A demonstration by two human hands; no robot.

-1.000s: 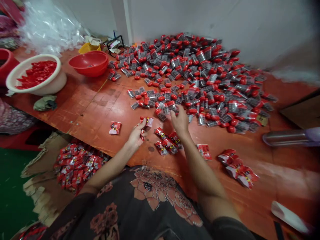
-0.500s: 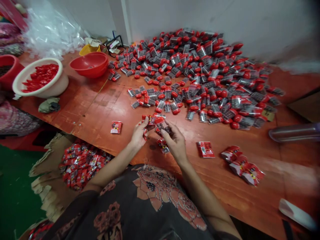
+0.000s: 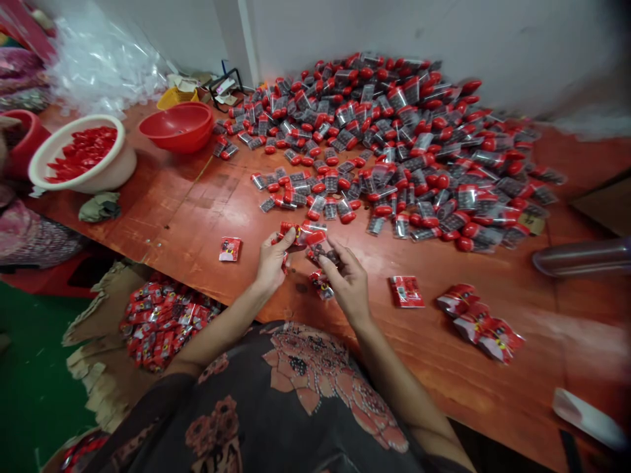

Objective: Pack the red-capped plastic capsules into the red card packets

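My left hand (image 3: 272,261) is closed on a red printed packet (image 3: 297,234), thumb on top. Close beside it, my right hand (image 3: 351,276) pinches a small clear container with a red cap (image 3: 316,242) and dark contents. The container's red end meets the packet's edge; whether it is inside cannot be made out. Below the fingers a filled red packet (image 3: 321,286) lies near the table's front edge. One flat red packet (image 3: 229,249) rests left of my hands, another flat packet (image 3: 407,292) to the right.
A large heap of red-capped containers (image 3: 394,131) covers the back of the table (image 3: 197,223). At left stand a white bowl (image 3: 129,161) of red pieces and a red bowl (image 3: 172,125). A cardboard box (image 3: 93,341) holds many filled packets. Several overlapping packets (image 3: 480,322) lie right.
My hands keep nearly the same hold, with the container's red end shifted slightly toward the packet. The whole view has moved a little.
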